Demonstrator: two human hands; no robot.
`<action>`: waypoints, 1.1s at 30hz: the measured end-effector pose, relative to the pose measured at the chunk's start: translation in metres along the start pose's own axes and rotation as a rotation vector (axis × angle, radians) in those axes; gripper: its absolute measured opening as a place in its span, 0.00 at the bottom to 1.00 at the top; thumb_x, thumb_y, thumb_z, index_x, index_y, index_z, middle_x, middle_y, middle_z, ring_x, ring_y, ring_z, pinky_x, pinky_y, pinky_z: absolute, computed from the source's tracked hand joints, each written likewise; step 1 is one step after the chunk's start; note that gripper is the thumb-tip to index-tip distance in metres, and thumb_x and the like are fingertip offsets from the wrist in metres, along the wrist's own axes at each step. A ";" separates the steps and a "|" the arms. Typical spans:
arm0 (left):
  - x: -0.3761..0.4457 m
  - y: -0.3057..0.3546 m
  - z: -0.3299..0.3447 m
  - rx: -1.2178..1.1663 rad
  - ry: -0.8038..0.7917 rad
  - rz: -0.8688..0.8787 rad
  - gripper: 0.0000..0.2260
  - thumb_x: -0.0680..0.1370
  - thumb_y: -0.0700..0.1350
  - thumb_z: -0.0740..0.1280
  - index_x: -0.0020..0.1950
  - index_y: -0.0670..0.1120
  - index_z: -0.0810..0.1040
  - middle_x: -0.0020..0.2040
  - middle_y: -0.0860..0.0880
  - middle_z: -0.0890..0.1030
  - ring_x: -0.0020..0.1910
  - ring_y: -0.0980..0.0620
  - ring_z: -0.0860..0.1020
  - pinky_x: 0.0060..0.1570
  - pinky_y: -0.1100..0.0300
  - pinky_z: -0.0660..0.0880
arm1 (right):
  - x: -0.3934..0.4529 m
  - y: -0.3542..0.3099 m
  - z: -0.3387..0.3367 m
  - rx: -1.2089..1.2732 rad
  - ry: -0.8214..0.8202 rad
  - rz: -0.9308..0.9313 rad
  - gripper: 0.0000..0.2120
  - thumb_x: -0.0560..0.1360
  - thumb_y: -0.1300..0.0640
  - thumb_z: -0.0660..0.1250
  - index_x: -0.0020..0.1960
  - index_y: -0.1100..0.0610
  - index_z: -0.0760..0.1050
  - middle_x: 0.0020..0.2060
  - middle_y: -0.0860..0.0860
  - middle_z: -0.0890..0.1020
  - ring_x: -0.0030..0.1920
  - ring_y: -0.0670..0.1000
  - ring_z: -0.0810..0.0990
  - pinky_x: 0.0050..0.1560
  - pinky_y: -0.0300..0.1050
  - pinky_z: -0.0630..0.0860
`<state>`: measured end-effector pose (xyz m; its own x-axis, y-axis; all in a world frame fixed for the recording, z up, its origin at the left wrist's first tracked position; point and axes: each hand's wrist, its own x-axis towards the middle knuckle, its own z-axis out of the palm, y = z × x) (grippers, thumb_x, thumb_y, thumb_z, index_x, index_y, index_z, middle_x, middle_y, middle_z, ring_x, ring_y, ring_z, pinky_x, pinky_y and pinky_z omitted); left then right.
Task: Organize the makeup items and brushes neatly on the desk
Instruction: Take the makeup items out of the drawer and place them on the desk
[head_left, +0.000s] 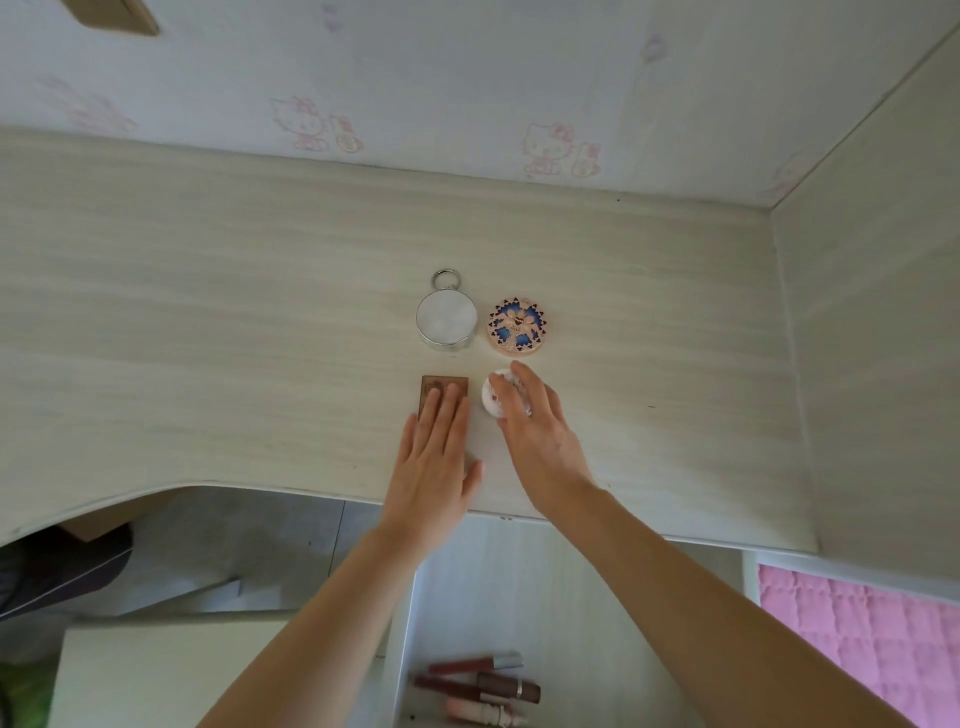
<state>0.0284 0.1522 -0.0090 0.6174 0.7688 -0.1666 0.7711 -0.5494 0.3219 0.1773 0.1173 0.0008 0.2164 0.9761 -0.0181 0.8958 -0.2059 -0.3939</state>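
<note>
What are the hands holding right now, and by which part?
Nothing lifted. Left hand lies flat on the brown palette; right hand covers the small white jar from above, grip unclear.

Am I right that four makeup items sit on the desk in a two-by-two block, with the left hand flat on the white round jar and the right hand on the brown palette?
Not quite: the hands are swapped. In the head view the left hand lies flat on the brown palette, and the right hand is on the white round jar. The four items on the desk do form a two-by-two block.
</note>
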 end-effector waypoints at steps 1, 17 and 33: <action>0.004 -0.002 -0.001 0.012 0.001 0.000 0.33 0.80 0.51 0.60 0.78 0.43 0.48 0.79 0.48 0.46 0.77 0.48 0.43 0.76 0.50 0.47 | 0.005 0.000 0.000 -0.001 0.002 0.003 0.32 0.68 0.67 0.74 0.69 0.55 0.69 0.70 0.56 0.67 0.63 0.57 0.73 0.40 0.46 0.82; 0.029 -0.011 -0.005 -0.012 0.028 0.008 0.33 0.79 0.54 0.59 0.79 0.46 0.46 0.79 0.51 0.44 0.77 0.52 0.40 0.76 0.51 0.46 | 0.013 0.001 -0.001 -0.008 -0.017 0.000 0.32 0.75 0.59 0.68 0.75 0.55 0.59 0.76 0.54 0.57 0.74 0.59 0.59 0.60 0.54 0.77; -0.073 0.010 -0.004 -0.256 0.228 0.076 0.18 0.80 0.47 0.59 0.66 0.40 0.73 0.66 0.45 0.75 0.70 0.46 0.69 0.65 0.54 0.69 | -0.090 -0.003 -0.026 0.010 -0.034 0.017 0.27 0.78 0.58 0.64 0.74 0.64 0.60 0.72 0.58 0.67 0.76 0.58 0.58 0.74 0.53 0.61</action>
<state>-0.0093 0.0923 0.0100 0.5986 0.7980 0.0695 0.6424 -0.5301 0.5534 0.1649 0.0288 0.0277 0.2184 0.9743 -0.0561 0.8882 -0.2222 -0.4021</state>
